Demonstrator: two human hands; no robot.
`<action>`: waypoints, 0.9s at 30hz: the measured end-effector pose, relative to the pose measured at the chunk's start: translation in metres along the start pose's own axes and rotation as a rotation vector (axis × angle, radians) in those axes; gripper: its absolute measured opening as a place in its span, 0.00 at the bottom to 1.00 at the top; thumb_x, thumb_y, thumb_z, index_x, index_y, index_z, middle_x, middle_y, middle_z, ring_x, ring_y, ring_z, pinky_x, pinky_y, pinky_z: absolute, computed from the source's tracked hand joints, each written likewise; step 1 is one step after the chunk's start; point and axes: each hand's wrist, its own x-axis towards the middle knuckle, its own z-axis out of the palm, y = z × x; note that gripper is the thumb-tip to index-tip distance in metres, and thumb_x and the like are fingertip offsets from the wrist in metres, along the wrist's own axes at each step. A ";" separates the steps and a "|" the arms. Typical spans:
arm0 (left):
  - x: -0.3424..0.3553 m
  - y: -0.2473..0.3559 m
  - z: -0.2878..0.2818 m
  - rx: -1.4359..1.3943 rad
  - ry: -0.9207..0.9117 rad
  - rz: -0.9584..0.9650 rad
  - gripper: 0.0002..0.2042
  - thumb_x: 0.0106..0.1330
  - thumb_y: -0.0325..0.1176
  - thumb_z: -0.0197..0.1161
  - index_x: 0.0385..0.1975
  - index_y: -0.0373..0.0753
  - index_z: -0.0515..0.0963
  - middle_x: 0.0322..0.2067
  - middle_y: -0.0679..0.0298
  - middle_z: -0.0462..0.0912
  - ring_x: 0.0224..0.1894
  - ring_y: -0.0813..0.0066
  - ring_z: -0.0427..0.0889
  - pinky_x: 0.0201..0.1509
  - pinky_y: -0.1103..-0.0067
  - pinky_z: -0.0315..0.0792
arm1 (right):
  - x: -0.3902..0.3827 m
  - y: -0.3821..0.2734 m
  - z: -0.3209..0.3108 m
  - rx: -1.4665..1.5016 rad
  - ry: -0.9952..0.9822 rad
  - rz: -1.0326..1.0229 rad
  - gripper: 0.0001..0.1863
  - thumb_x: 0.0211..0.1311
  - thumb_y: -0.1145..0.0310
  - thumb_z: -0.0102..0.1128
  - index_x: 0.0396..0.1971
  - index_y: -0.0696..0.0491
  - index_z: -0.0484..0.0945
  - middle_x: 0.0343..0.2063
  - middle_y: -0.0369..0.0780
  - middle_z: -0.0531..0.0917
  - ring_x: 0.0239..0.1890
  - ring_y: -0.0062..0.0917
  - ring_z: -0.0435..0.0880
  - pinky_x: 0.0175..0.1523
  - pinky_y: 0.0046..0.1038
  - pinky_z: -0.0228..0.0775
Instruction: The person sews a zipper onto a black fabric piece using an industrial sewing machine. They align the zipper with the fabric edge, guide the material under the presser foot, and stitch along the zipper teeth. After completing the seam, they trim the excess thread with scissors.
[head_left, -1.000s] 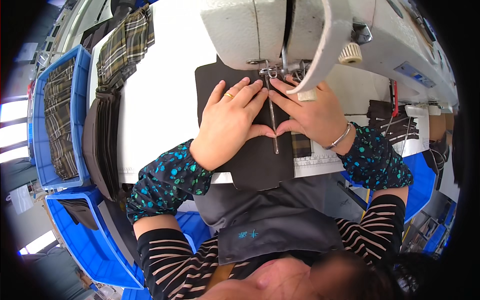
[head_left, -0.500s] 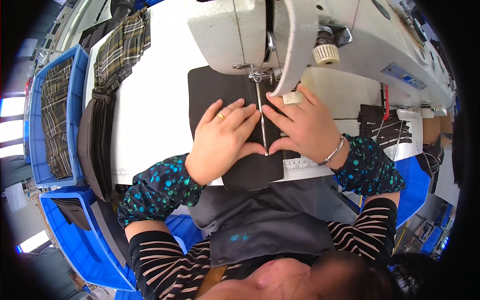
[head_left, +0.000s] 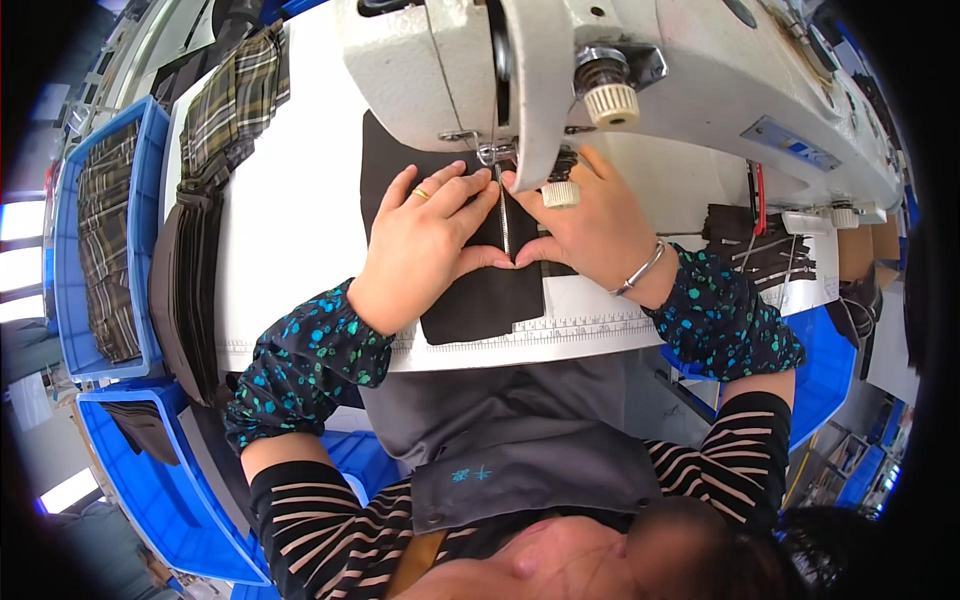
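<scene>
A dark brown fabric piece point(head_left: 485, 308) lies flat on the white sewing table. Down it runs a zipper point(head_left: 505, 225) with pale metal teeth, its upper end at the presser foot point(head_left: 492, 153) of a white sewing machine point(head_left: 420, 75). Fingers stretched out, my left hand point(head_left: 420, 235) presses on the cloth left of the zipper. My right hand point(head_left: 592, 235) rests flat on the other side, some of its fingers hidden behind the machine's lever and knob. Both thumbs point inward and nearly meet at the zipper's lower end.
Left of the work are plaid cloth point(head_left: 235, 100), a stack of dark fabric pieces point(head_left: 185, 290) and a blue bin point(head_left: 155, 170). More zippers point(head_left: 765, 245) lie at the right beside a red-handled tool point(head_left: 760, 195). A ruler strip point(head_left: 590, 328) edges the table.
Both hands and the fabric have moved away from me, toward the machine. Less zipper shows in front of the presser foot, and the cloth's near end no longer hangs past the table edge.
</scene>
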 end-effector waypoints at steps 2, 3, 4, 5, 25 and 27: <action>-0.002 0.001 0.001 -0.040 0.018 0.007 0.34 0.56 0.52 0.75 0.60 0.36 0.82 0.63 0.61 0.81 0.69 0.59 0.77 0.70 0.61 0.69 | 0.000 0.001 0.000 0.003 -0.001 -0.006 0.32 0.45 0.41 0.74 0.40 0.55 0.89 0.53 0.42 0.85 0.63 0.37 0.77 0.73 0.48 0.64; -0.003 0.001 0.002 -0.060 0.020 0.007 0.35 0.55 0.50 0.76 0.60 0.34 0.82 0.63 0.59 0.81 0.70 0.57 0.77 0.69 0.64 0.70 | 0.000 0.002 0.000 0.007 -0.002 -0.013 0.31 0.45 0.42 0.74 0.39 0.55 0.89 0.53 0.42 0.85 0.63 0.37 0.77 0.73 0.48 0.64; -0.004 0.002 0.002 -0.068 0.017 0.004 0.35 0.56 0.49 0.76 0.61 0.33 0.81 0.64 0.58 0.80 0.70 0.56 0.76 0.69 0.64 0.70 | -0.001 0.002 -0.001 0.001 0.004 -0.016 0.32 0.45 0.42 0.74 0.41 0.55 0.88 0.52 0.42 0.85 0.63 0.37 0.77 0.73 0.48 0.64; -0.006 0.003 0.002 -0.076 0.013 0.001 0.35 0.57 0.48 0.75 0.62 0.32 0.80 0.65 0.57 0.80 0.71 0.55 0.76 0.69 0.64 0.70 | -0.002 0.000 -0.001 -0.003 0.009 -0.023 0.33 0.45 0.41 0.75 0.42 0.55 0.88 0.52 0.41 0.85 0.63 0.37 0.78 0.73 0.48 0.64; -0.011 0.007 -0.002 -0.069 -0.065 -0.007 0.36 0.60 0.52 0.72 0.65 0.36 0.76 0.66 0.57 0.77 0.70 0.54 0.74 0.73 0.55 0.69 | -0.012 -0.014 -0.008 0.064 -0.022 -0.055 0.38 0.45 0.42 0.75 0.52 0.55 0.85 0.49 0.38 0.86 0.61 0.36 0.79 0.74 0.49 0.64; -0.010 0.007 -0.003 -0.048 -0.060 -0.003 0.36 0.60 0.53 0.72 0.65 0.37 0.76 0.66 0.58 0.77 0.70 0.55 0.74 0.73 0.56 0.69 | -0.011 -0.014 -0.008 0.065 -0.031 -0.048 0.38 0.46 0.42 0.75 0.52 0.55 0.85 0.49 0.38 0.86 0.61 0.36 0.79 0.74 0.50 0.64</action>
